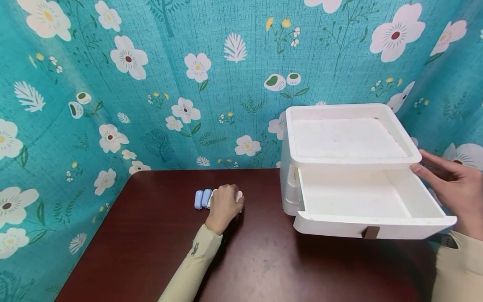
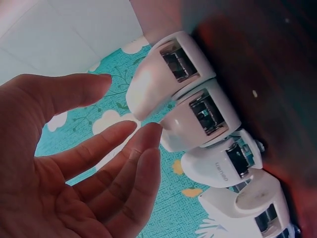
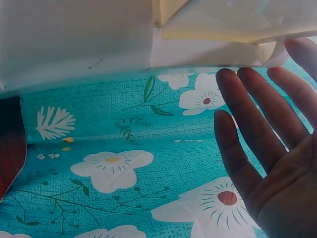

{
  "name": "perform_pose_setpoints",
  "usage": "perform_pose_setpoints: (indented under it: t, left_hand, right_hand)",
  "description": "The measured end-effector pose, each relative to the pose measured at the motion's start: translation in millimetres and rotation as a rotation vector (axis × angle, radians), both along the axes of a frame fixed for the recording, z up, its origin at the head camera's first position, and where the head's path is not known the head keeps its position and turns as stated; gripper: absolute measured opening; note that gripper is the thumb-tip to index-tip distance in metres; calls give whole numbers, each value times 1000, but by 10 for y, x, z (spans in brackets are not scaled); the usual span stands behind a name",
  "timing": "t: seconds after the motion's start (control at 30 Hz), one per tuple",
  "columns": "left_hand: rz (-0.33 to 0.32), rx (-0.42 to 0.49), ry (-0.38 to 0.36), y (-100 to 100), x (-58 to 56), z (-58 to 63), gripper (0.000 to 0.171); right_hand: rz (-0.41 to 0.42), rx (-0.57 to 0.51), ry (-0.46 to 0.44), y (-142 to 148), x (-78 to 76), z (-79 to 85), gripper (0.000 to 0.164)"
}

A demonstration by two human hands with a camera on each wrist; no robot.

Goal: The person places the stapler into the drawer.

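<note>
My left hand (image 1: pixel 223 205) reaches over a row of small staplers on the table, two of them light blue (image 1: pixel 198 199) and others white (image 1: pixel 239 196). In the left wrist view its thumb and fingers are apart, with fingertips beside a whitish stapler (image 2: pixel 190 124) and nothing held between them. Metal parts show in the staplers' dark openings. My right hand (image 1: pixel 454 180) touches the right front corner of a white plastic drawer unit (image 1: pixel 409 142), its fingers fairly straight in the right wrist view. The unit's drawer (image 1: pixel 332 226) is pulled out, with a bare inside.
A dark reddish-brown table (image 1: pixel 256 264) carries everything. Behind it hangs a teal flowered cloth (image 1: pixel 226 105), also along both sides. The drawer front has a brown tab (image 1: pixel 371 232) and juts out over the table.
</note>
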State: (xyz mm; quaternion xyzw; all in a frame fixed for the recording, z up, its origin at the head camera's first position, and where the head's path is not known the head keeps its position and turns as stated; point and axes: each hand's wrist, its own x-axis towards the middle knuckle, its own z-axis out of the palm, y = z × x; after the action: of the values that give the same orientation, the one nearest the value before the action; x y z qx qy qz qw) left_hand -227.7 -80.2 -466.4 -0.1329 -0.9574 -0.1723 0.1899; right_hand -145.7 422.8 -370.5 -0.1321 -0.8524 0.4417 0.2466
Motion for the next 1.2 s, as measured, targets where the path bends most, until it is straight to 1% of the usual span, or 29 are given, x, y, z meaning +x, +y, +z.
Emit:
perform_pose_setpoints:
  t: [0.4,0.6,0.8,0.93,1.03,1.2]
  left_hand:
    - [28,-7,-36,33,-24,-49,15]
    - [15,-4,-41,69,6,-61,14]
    - [10,-15,-49,96,34,-80,20]
    - [16,-31,-37,101,32,-116,20]
    - [19,-43,-10,106,25,-143,18]
    - [9,-70,42,118,27,-152,18]
  right_hand:
    - [22,-26,15,-5,10,24,51]
    - [19,-24,23,-2,22,23,51]
    - [32,-32,30,1,31,21,51]
    - [45,-41,40,0,29,17,50]
    - [41,-40,45,-7,27,19,50]
    - [29,-43,17,-4,34,25,51]
